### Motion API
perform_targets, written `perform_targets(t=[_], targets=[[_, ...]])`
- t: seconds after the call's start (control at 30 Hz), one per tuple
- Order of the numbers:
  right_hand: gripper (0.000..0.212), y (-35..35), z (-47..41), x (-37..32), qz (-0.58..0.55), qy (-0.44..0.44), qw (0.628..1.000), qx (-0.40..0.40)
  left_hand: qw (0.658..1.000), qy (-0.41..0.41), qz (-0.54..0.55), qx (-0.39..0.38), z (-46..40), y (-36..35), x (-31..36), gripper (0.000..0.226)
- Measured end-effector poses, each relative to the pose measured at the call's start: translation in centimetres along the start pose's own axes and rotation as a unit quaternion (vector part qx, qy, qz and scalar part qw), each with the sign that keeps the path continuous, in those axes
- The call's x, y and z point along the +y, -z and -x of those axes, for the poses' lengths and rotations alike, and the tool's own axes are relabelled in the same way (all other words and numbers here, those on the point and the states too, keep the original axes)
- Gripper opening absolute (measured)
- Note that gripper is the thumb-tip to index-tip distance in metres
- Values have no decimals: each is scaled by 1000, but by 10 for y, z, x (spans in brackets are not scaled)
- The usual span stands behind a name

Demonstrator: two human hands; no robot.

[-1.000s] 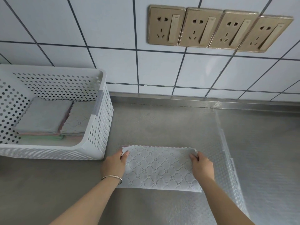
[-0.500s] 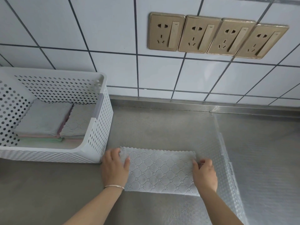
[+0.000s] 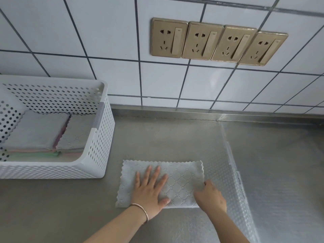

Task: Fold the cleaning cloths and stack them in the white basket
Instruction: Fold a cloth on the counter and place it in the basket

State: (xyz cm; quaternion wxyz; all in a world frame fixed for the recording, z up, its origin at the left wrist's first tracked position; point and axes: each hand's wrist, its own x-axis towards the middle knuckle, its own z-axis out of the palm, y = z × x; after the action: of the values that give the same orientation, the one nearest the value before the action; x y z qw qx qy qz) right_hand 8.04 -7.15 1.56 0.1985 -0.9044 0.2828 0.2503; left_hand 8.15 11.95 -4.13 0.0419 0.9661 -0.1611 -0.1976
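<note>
Now, cloth: grey cleaning cloth [image 3: 178,174] lies folded in half on the steel surface [image 3: 157,137], just right of the white basket [image 3: 98,155].
Left hand: left hand [image 3: 150,190] rests flat on it, fingers straight, pinning the left half.
Right hand: right hand [image 3: 210,197] curls round the cloth's right edge, pinching it.
Method: likely carry that edge leftward, match the scalloped borders, then smooth.
Basket: folded cloths [image 3: 40,132] already stacked inside.
Obstacles: clear textured sheet [image 3: 233,172] beside the right hand; wall sockets [image 3: 217,41] above.
</note>
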Motion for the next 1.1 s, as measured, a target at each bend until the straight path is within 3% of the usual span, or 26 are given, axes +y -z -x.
perform_targets(t=[0.07, 0.13, 0.2, 0.27, 0.37, 0.5, 0.6, 0.67, 0.83, 0.9, 1.03, 1.1], targets=[[42, 0, 9, -2, 4, 31, 999, 43, 998, 18, 58, 5, 2, 16, 9, 68], [36, 2, 22, -13, 5, 79, 992, 103, 984, 4, 163, 73, 6, 36, 19, 63], [34, -2, 31, -25, -8, 190, 961, 199, 925, -9, 358, 128, 10, 59, 26, 51], [31, -13, 38, -35, -36, 315, 909, 270, 871, -4, 474, 131, 9, 77, 27, 27], [28, -28, 48, -53, -38, 423, 852, 305, 850, 86, 503, 129, 7, 95, 13, 15], [27, -51, 57, -72, -38, 522, 810, 264, 844, 171, 501, 88, 4, 98, -19, 20], [26, -66, 57, -80, -25, 584, 776, 236, 843, 206, 484, 110, 8, 92, -38, 12], [34, -74, 55, -79, -13, 587, 776, 231, 850, 241, 449, 133, 13, 85, -48, 6], [91, -92, 40, -64, 122, 497, 842, 169, 821, 306, 445, 184, 20, 57, -67, 31], [102, -98, 33, -58, 157, 478, 853, 139, 814, 320, 443, 196, 21, 49, -72, 34], [76, -108, 30, -56, 149, 480, 855, 129, 801, 340, 446, 209, 18, 36, -79, 32], [74, -112, 26, -54, 151, 470, 861, 121, 807, 333, 443, 205, 17, 31, -79, 31]])
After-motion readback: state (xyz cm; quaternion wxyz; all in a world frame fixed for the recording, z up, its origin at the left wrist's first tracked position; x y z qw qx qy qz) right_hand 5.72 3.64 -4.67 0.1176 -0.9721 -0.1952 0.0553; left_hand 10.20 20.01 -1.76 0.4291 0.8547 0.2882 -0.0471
